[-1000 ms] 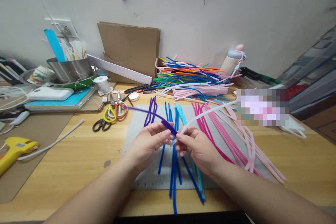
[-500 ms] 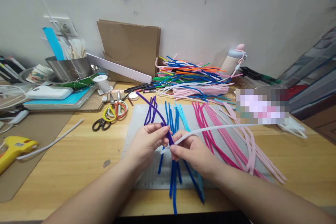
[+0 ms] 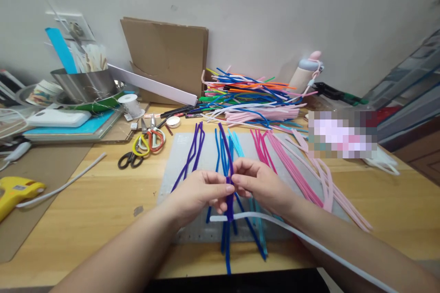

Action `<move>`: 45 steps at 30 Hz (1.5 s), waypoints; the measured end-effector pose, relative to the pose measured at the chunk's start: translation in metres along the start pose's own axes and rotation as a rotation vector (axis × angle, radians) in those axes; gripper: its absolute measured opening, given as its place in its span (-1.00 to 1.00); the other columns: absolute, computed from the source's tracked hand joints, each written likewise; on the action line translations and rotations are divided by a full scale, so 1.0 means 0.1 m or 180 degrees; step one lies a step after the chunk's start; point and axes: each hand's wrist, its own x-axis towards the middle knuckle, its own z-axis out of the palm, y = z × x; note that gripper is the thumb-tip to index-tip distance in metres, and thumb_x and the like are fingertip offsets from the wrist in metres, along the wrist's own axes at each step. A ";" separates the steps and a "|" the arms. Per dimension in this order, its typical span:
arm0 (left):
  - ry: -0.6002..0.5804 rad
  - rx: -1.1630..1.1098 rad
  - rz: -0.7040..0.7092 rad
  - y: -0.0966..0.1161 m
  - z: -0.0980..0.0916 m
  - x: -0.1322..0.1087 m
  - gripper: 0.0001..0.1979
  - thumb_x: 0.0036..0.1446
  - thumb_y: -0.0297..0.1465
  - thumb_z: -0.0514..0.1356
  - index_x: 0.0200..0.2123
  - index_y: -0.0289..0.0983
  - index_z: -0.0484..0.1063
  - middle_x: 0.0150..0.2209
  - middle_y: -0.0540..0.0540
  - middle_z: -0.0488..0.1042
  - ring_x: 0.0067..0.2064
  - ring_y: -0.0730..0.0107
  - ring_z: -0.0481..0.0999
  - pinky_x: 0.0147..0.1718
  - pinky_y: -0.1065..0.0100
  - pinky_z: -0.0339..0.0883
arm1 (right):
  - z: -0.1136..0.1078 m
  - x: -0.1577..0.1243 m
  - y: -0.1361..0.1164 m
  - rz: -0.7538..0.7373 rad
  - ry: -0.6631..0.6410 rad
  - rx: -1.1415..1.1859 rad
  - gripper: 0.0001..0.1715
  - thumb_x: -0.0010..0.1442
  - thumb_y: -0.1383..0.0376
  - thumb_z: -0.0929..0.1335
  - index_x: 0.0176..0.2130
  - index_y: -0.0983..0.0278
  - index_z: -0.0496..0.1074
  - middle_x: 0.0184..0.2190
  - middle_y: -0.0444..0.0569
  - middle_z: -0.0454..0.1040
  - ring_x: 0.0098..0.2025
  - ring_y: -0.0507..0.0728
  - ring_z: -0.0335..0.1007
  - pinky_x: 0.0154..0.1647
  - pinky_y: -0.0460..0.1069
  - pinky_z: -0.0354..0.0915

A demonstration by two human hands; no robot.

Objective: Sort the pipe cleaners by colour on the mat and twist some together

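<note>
My left hand [image 3: 209, 190] pinches a purple pipe cleaner [image 3: 230, 201] over the grey mat, its thumb and fingers closed on it. From the other side, my right hand [image 3: 256, 181] holds the same purple stem a little higher. The purple stem is folded around a long white pipe cleaner [image 3: 275, 219], whose short end points left and whose long end runs down to the lower right. Beneath my hands lie blue pipe cleaners [image 3: 223, 238] and light blue ones [image 3: 237, 143]. Other purple ones [image 3: 192, 151] lie to the left.
The grey mat [image 3: 177, 146] also bears dark pink [image 3: 263, 146] and pink pipe cleaners [image 3: 295, 169]. Behind it is a mixed pile [image 3: 254, 96]. Scissors [image 3: 140, 144] and a yellow glue gun [image 3: 20, 192] lie left. A bottle [image 3: 305, 73] leans at the back.
The purple stem has turned more upright. My right hand has shifted up along it and off the white pipe cleaner, whose long end has swung down to the lower right.
</note>
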 end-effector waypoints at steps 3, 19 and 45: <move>0.0085 0.0243 0.0004 0.00 -0.01 0.00 -0.82 -0.10 -0.32 0.33 -0.53 -0.33 0.49 -0.65 0.03 0.40 -0.63 0.59 0.34 -0.56 0.49 0.21 | -0.01 0.00 -0.02 -0.0010 -0.0018 -0.0118 -0.71 0.00 0.19 0.45 -0.42 0.31 0.31 -0.58 -0.23 0.30 -0.62 -0.12 0.12 -0.62 -0.16 -0.03; 0.0518 0.0014 0.0142 0.00 -0.01 0.04 -0.74 -0.17 -0.31 0.37 -0.44 -0.32 0.42 -0.61 0.08 0.40 -0.60 0.61 0.32 -0.54 0.48 0.17 | -0.01 0.02 -0.02 -0.0008 0.0308 -0.0215 -0.67 -0.07 0.17 0.48 -0.41 0.31 0.33 -0.56 -0.23 0.25 -0.60 -0.12 0.05 -0.61 -0.15 -0.04; 0.0591 0.0971 0.0068 0.03 0.01 0.01 -0.79 -0.13 -0.30 0.31 -0.48 -0.34 0.43 -0.67 0.09 0.32 -0.64 0.60 0.23 -0.61 0.48 0.09 | -0.07 0.02 -0.12 -0.0192 -0.0103 -0.1427 -0.83 0.02 0.26 0.38 -0.41 0.32 0.34 -0.49 -0.14 0.33 -0.43 -0.01 0.23 -0.41 -0.09 0.17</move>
